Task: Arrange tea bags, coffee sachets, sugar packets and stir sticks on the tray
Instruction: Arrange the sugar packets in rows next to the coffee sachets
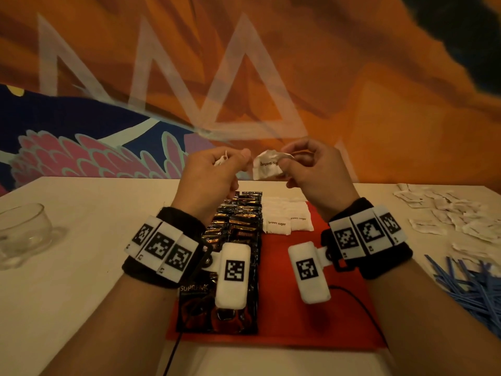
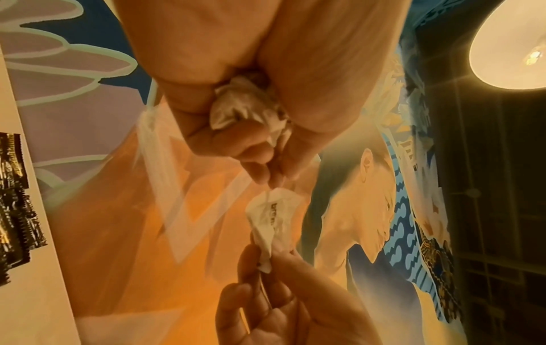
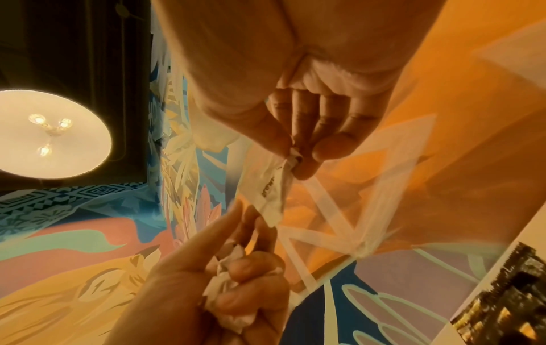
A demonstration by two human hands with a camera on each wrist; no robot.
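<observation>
You have the brown sugar packet raised above the red tray, your right hand pinching one crumpled end, your left hand pinching the other corner while its curled fingers clutch a wad of more white packets. It looks light, soft and easily creased (paper tears), so hold it by the flat sealed edges. How many packets the wad holds stays hidden, and the far rows of coffee sachets sit behind your wrist.
</observation>
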